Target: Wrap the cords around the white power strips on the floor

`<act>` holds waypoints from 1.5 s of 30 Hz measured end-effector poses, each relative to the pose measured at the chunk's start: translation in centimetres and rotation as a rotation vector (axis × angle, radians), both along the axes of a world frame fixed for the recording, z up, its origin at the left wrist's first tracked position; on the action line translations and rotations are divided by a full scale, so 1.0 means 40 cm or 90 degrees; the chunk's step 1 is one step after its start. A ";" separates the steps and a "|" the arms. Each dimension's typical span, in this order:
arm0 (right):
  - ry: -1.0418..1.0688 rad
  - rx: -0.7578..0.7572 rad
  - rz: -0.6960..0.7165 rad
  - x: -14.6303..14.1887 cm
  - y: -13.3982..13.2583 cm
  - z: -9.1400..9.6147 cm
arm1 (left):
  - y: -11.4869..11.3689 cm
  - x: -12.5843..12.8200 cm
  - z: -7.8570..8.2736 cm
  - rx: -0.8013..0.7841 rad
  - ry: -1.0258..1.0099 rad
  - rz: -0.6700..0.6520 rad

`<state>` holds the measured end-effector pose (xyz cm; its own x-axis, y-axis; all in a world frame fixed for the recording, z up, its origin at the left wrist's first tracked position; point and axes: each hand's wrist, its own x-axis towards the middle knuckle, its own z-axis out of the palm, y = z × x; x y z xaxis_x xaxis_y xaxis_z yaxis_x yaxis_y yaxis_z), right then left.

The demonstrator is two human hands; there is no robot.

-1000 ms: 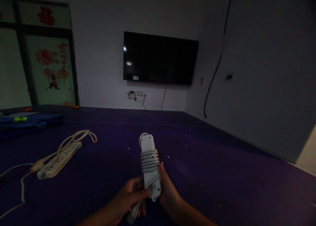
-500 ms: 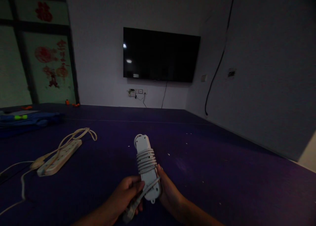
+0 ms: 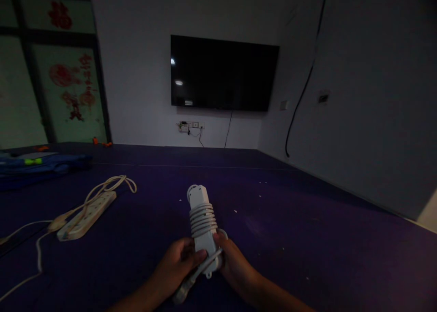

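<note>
A white power strip (image 3: pixel 204 244) is held up in front of me, its grey-white cord (image 3: pixel 202 218) wound in several turns round its middle. My left hand (image 3: pixel 182 262) grips the lower left side, the thumb lying on the strip's face near the loose cord end. From that end the plug (image 3: pixel 180 294) hangs below my left hand. My right hand (image 3: pixel 234 262) closes on the lower right side, its thumb by the lowest turns and a small loop of cord. The fingers behind the strip are mostly hidden.
A second power strip (image 3: pixel 87 216) with a plug in it and a looped cord lies on the purple surface (image 3: pixel 273 230) at the left. Blue cloth (image 3: pixel 58 164) is behind it. White scraps are scattered about. A television (image 3: pixel 223 73) and a hanging black cable (image 3: pixel 300 98) are on the walls.
My right thumb has moved over onto the strip's face, below the wound turns. My left thumb has slid slightly right. The view has shifted a little.
</note>
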<state>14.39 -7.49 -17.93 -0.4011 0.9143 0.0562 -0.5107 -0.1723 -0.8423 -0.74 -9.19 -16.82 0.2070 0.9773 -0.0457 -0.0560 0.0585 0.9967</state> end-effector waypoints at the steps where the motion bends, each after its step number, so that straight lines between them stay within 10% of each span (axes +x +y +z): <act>1: -0.002 0.010 -0.002 0.000 -0.003 0.003 | 0.001 -0.001 0.000 0.005 -0.007 -0.006; 27: -0.186 0.310 0.006 0.020 -0.013 -0.006 | 0.030 -0.024 -0.005 -0.020 0.021 -0.142; 38: -0.290 0.404 -0.026 0.034 -0.020 0.036 | -0.004 -0.011 0.047 0.061 -0.073 0.056; 45: -0.280 0.236 -0.135 0.022 0.004 0.013 | 0.002 -0.025 0.043 0.113 -0.100 0.101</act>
<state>15.27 -7.35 -17.42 -0.2700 0.9283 0.2557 -0.0926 0.2393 -0.9665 -1.73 -9.12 -15.10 0.0414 0.9878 0.1503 -0.2053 -0.1388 0.9688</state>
